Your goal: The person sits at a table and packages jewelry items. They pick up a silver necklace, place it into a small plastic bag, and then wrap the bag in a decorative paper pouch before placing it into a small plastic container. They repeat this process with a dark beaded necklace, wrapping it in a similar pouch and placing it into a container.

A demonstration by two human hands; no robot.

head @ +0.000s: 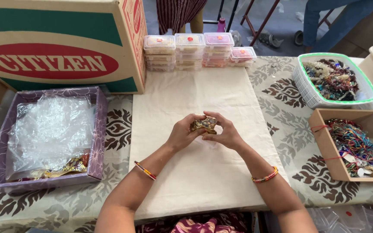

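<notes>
Both of my hands meet over the middle of a cream cloth mat. Together they pinch a small crumpled gold-and-brown ornament. My left hand grips its left side and my right hand grips its right side, fingers curled around it. Each wrist wears a thin striped bangle. The ornament's underside is hidden by my fingers.
A purple tray with clear plastic bags lies at left. A big cardboard box stands behind it. Stacked clear lidded boxes sit at the back. A white basket and a cardboard box of beaded items are at right. People's legs show beyond the table.
</notes>
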